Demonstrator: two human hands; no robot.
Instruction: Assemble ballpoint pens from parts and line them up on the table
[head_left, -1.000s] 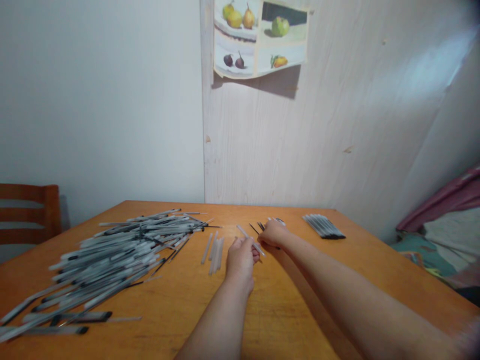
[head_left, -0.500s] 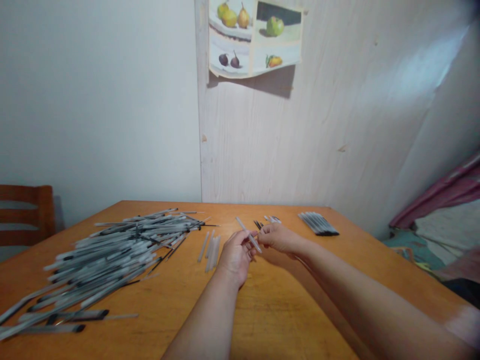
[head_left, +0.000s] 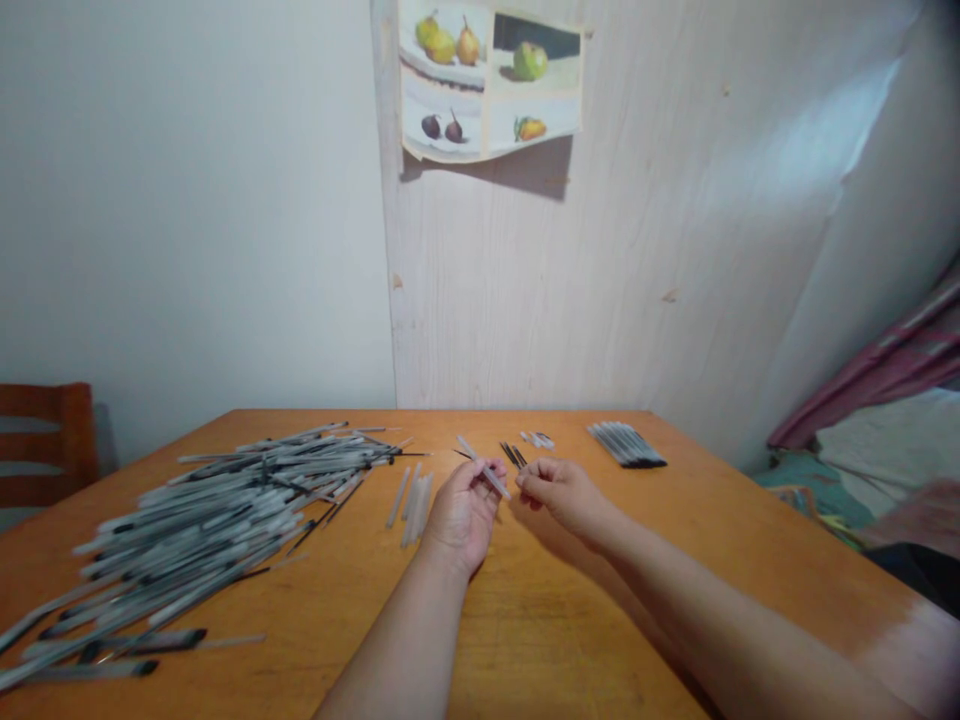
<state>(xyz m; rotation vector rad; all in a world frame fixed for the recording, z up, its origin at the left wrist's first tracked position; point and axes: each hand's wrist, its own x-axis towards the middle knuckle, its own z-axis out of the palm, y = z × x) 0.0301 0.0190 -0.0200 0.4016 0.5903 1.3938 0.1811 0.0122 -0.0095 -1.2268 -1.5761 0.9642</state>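
Between the thumb and fingers of my left hand [head_left: 469, 505] is a translucent white pen barrel [head_left: 484, 467], slanting from upper left to lower right. A thin dark tip [head_left: 463, 454] pokes out beside it; what it belongs to is hidden. My right hand [head_left: 559, 488] is just right of the barrel's lower end, fingertips pinched together; whatever they hold is too small to make out. Several black pen parts [head_left: 513, 455] lie just beyond the right fingertips, and small clear pieces [head_left: 537, 439] lie behind those. Left of my left hand are several loose pen barrels [head_left: 417, 508].
A large heap of pens and pen parts [head_left: 210, 510] covers the left side of the wooden table [head_left: 555, 640]. Toward the back right lies a neat row of black-ended pens [head_left: 627, 445]. A chair [head_left: 45, 440] stands at the left, and a fruit picture [head_left: 491, 85] hangs on the wall.
My right hand has drawn slightly away from the barrel, opening a small gap between the hands. My left hand keeps its hold. The whole view has shifted a little.
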